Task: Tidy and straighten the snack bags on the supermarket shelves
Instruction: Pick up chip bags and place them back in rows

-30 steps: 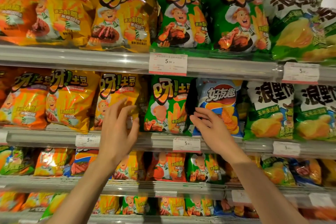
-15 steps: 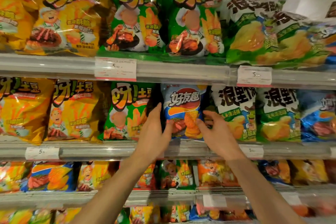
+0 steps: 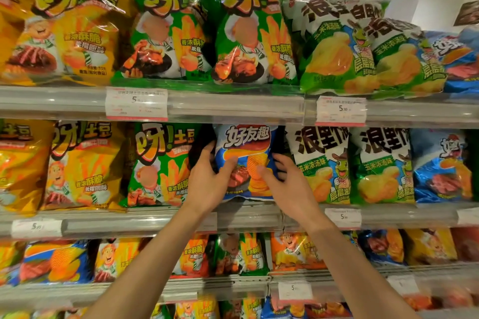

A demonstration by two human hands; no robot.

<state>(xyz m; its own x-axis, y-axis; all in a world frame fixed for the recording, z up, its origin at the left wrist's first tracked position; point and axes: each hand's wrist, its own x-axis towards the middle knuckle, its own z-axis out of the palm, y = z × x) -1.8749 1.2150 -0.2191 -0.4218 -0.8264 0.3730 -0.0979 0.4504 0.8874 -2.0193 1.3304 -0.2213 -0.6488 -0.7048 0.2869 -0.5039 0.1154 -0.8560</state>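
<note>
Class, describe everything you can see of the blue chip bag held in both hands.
The blue chip bag is glossy and crinkled, printed with a red oval logo, ridged yellow chips and a piece of meat. It stands upright on the middle shelf, between a green bag and a white-and-green bag. The left hand and right hand grip its sides.

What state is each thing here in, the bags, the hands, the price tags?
Blue chip bag: upright on the middle shelf, gripped on both sides.
Left hand: grips the bag's left edge.
Right hand: grips its right edge.
Green bag: upright, left of the blue bag.
Price tag: clipped on the upper shelf rail.
</note>
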